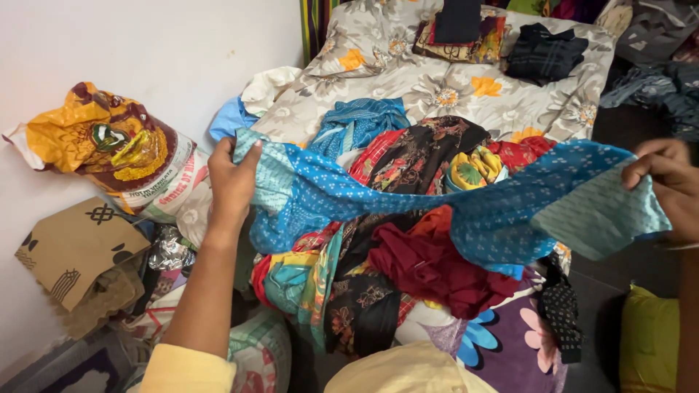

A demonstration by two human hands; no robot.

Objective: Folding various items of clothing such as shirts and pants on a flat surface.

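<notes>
Stretching a blue patterned cloth (437, 200) between both hands, held up over a heap of mixed clothes (408, 269). Left hand (231, 182) pinches the cloth's left end, grip closed on the fabric edge, fingers wrapped, arm in a pale yellow sleeve (189, 370) coming up from the near left. Right hand (666, 185) at the far right edge of view, grip closed on the cloth's right end, fingers curled over the top hem; a lighter teal lining shows there. Cloth sags slightly in the middle, hanging above the heap; whether it touches it cannot be told.

Heap holds a dark red garment (429, 266), a black floral piece (422, 149), a yellow printed piece (473, 167) and a second blue cloth (360, 124) on the far side. All of it lies on a bed with a grey floral sheet (437, 87). Far on the bed: a folded dark shirt (546, 51) and, just left of it, a stack of folded printed fabric (462, 33), well apart from the hands.

Left of the bed, against the white wall (145, 44): a crumpled orange and brown sack (109, 149), a brown cardboard box (76, 251) near it below. Near right: a yellow-green cushion (648, 342) on the dark floor.
</notes>
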